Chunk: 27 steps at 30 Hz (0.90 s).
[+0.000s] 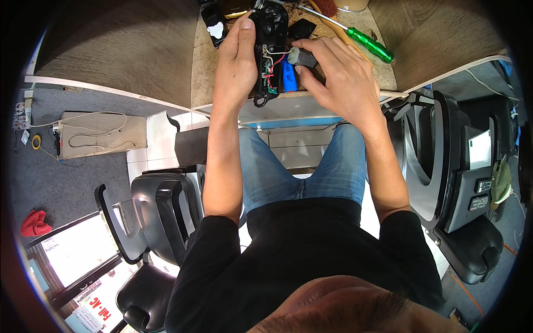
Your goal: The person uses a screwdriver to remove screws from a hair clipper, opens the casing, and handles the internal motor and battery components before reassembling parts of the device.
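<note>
My left hand [237, 64] is closed on the opened black housing [273, 30] of a small hand-held device, perhaps a hair trimmer, thumb along its upper side. A green circuit board [270, 82] with thin red and white wires shows inside its lower half. My right hand [347, 80] pinches a small grey cylindrical motor [304, 57] between thumb and fingers, just right of the housing. Wires run from the motor's pale end toward the board. Between the housing and my right thumb is a blue cylindrical battery cell [289, 76].
A screwdriver [371, 45] with a green handle lies at the right of the worn worktop [203, 83]. Loose black plastic parts [302, 29] lie beyond my hands. Wooden side panels [127, 50] flank the worktop. Black salon-style chairs [161, 213] stand on both sides of me.
</note>
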Each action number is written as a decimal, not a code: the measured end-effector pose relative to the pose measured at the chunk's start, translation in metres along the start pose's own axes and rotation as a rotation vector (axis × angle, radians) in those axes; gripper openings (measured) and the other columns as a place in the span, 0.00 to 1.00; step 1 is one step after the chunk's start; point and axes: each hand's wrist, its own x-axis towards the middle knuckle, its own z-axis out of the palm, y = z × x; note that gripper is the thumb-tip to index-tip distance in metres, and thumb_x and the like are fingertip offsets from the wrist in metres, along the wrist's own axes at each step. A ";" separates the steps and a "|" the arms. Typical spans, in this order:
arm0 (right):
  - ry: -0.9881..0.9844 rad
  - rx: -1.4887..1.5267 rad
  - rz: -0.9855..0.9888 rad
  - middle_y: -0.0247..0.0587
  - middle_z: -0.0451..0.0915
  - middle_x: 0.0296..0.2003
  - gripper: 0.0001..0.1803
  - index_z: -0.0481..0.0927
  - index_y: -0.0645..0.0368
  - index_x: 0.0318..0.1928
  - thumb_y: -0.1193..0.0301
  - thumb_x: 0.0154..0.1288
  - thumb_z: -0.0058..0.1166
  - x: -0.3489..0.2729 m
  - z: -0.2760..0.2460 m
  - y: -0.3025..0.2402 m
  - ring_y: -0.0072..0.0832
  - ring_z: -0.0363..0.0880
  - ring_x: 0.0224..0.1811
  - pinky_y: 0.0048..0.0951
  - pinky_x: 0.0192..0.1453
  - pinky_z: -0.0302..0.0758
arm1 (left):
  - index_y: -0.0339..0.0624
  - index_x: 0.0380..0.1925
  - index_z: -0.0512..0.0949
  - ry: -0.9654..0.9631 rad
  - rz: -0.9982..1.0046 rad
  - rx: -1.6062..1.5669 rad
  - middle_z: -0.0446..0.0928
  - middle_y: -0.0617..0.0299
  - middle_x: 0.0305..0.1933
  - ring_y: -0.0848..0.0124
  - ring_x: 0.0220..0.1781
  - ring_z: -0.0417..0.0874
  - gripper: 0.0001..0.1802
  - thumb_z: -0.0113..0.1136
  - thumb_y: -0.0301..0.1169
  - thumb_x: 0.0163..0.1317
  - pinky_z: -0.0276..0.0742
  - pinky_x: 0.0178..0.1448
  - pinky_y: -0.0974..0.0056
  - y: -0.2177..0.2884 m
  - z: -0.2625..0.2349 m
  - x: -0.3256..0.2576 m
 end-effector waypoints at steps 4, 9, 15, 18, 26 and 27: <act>0.036 0.033 -0.021 0.41 0.86 0.42 0.21 0.87 0.54 0.58 0.69 0.64 0.72 0.000 0.001 0.001 0.42 0.86 0.43 0.42 0.48 0.82 | 0.36 0.59 0.81 -0.001 -0.006 -0.005 0.90 0.56 0.48 0.75 0.44 0.92 0.25 0.38 0.43 0.91 0.90 0.48 0.68 0.000 0.000 0.000; 0.006 0.002 -0.002 0.37 0.87 0.43 0.20 0.87 0.56 0.56 0.66 0.65 0.70 0.000 0.001 0.001 0.38 0.87 0.47 0.41 0.55 0.82 | 0.36 0.59 0.81 0.009 0.007 0.011 0.90 0.55 0.48 0.74 0.45 0.92 0.25 0.38 0.43 0.92 0.90 0.50 0.67 0.001 0.001 0.000; 0.022 0.018 -0.007 0.39 0.86 0.42 0.21 0.87 0.55 0.57 0.67 0.64 0.71 0.000 0.002 0.001 0.40 0.86 0.45 0.41 0.52 0.82 | 0.35 0.60 0.80 0.000 0.000 -0.001 0.90 0.54 0.50 0.73 0.47 0.92 0.26 0.38 0.44 0.92 0.91 0.51 0.67 0.001 0.001 0.000; 0.043 0.029 -0.021 0.41 0.86 0.41 0.22 0.87 0.54 0.58 0.68 0.64 0.72 0.000 0.002 0.002 0.42 0.86 0.42 0.42 0.48 0.81 | 0.35 0.60 0.80 -0.002 -0.006 -0.001 0.90 0.53 0.50 0.73 0.47 0.92 0.26 0.38 0.44 0.92 0.91 0.52 0.66 0.001 0.001 0.000; 0.011 0.072 -0.012 0.41 0.86 0.43 0.24 0.86 0.53 0.60 0.61 0.66 0.71 -0.001 -0.001 0.002 0.44 0.85 0.45 0.44 0.50 0.81 | 0.34 0.71 0.77 0.007 -0.094 -0.137 0.86 0.55 0.60 0.70 0.61 0.84 0.29 0.43 0.47 0.90 0.76 0.68 0.65 0.008 0.003 -0.002; -0.014 0.075 -0.026 0.41 0.86 0.46 0.26 0.86 0.53 0.61 0.57 0.67 0.70 -0.001 -0.004 0.000 0.43 0.86 0.49 0.44 0.54 0.81 | 0.34 0.71 0.77 0.007 -0.092 -0.134 0.86 0.55 0.60 0.70 0.61 0.84 0.29 0.43 0.47 0.90 0.76 0.68 0.65 0.012 0.004 -0.004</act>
